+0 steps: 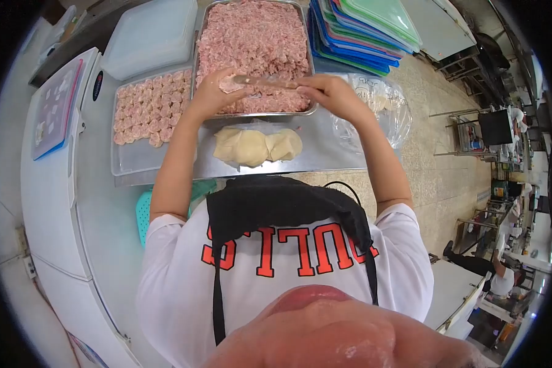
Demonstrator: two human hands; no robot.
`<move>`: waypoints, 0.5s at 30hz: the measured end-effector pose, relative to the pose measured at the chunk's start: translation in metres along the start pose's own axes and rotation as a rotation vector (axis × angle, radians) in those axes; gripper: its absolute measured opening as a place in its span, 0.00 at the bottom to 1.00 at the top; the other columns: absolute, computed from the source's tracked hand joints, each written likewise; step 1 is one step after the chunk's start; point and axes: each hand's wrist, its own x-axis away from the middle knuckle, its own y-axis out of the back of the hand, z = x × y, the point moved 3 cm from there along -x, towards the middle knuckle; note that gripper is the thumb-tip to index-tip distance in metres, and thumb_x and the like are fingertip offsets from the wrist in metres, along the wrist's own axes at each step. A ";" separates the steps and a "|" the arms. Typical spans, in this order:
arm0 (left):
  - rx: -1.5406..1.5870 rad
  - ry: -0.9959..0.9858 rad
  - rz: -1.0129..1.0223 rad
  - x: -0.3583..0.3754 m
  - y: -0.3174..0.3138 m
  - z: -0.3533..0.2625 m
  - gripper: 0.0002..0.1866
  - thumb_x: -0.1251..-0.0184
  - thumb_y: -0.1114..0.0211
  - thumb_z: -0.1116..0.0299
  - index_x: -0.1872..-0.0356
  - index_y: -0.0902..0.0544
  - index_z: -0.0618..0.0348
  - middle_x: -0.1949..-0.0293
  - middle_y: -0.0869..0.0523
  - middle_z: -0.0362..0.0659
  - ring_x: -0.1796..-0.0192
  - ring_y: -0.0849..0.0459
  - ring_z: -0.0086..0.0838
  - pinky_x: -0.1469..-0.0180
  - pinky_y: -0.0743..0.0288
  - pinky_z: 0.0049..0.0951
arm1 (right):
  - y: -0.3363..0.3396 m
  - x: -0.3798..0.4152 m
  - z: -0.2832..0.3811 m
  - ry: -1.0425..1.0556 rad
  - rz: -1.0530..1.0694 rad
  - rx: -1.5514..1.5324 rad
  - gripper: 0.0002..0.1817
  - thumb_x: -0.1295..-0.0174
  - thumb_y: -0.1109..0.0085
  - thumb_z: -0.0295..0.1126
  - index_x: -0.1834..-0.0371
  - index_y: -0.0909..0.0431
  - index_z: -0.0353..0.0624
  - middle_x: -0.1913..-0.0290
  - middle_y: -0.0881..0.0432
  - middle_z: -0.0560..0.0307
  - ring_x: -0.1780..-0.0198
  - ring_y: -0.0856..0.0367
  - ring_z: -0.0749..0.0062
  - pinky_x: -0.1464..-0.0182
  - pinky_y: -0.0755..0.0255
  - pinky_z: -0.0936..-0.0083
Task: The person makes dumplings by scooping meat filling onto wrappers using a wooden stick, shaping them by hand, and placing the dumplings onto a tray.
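My left hand (213,95) is cupped over the near left part of the meat tray, with a dumpling wrapper (230,84) bearing pink filling in its palm and fingers. My right hand (332,95) grips one end of a flat, narrow spatula (267,81), whose other end reaches to the filling. Beneath both hands, a deep metal tray (314,109) holds a heap of pink minced meat (251,37). Close to my body lies a spread of pale round dough wrappers (245,146). Rows of filled dumplings (150,107) fill much of a plastic tray (142,164) on the left.
Stacked clear plastic trays (150,37) stand at the back left, coloured lids or trays (365,34) at the back right. A clear plastic bag (374,110) lies right of the meat. A white refrigerator (52,178) flanks the left; another person (503,279) is far right.
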 end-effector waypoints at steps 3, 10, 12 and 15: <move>0.265 -0.166 -0.008 -0.011 -0.002 0.008 0.25 0.49 0.26 0.62 0.48 0.20 0.54 0.54 0.15 0.46 0.50 0.18 0.39 0.44 0.28 0.34 | 0.021 0.005 0.016 -0.087 -0.110 0.152 0.17 0.35 0.45 0.39 0.48 0.21 0.43 0.54 0.18 0.45 0.54 0.20 0.50 0.54 0.26 0.64; -0.277 -0.116 0.136 -0.008 -0.011 -0.008 0.33 0.49 0.26 0.61 0.38 0.26 0.51 0.43 0.20 0.52 0.42 0.21 0.44 0.41 0.29 0.35 | -0.018 0.002 0.000 -0.051 -0.353 0.233 0.16 0.35 0.47 0.38 0.48 0.21 0.46 0.57 0.19 0.44 0.58 0.19 0.49 0.56 0.25 0.61; -0.399 0.131 0.197 -0.008 -0.008 -0.006 0.36 0.49 0.26 0.61 0.36 0.28 0.52 0.41 0.23 0.55 0.41 0.22 0.45 0.41 0.29 0.35 | -0.037 0.009 -0.032 -0.127 -0.280 0.285 0.15 0.35 0.47 0.39 0.48 0.20 0.47 0.59 0.18 0.43 0.59 0.19 0.48 0.56 0.24 0.61; -0.248 -0.072 -0.081 -0.006 -0.010 -0.003 0.37 0.51 0.25 0.63 0.37 0.29 0.56 0.45 0.20 0.57 0.43 0.21 0.46 0.43 0.28 0.37 | -0.035 0.033 -0.067 -0.402 0.059 0.474 0.12 0.33 0.49 0.38 0.55 0.21 0.44 0.62 0.19 0.44 0.58 0.21 0.48 0.57 0.27 0.58</move>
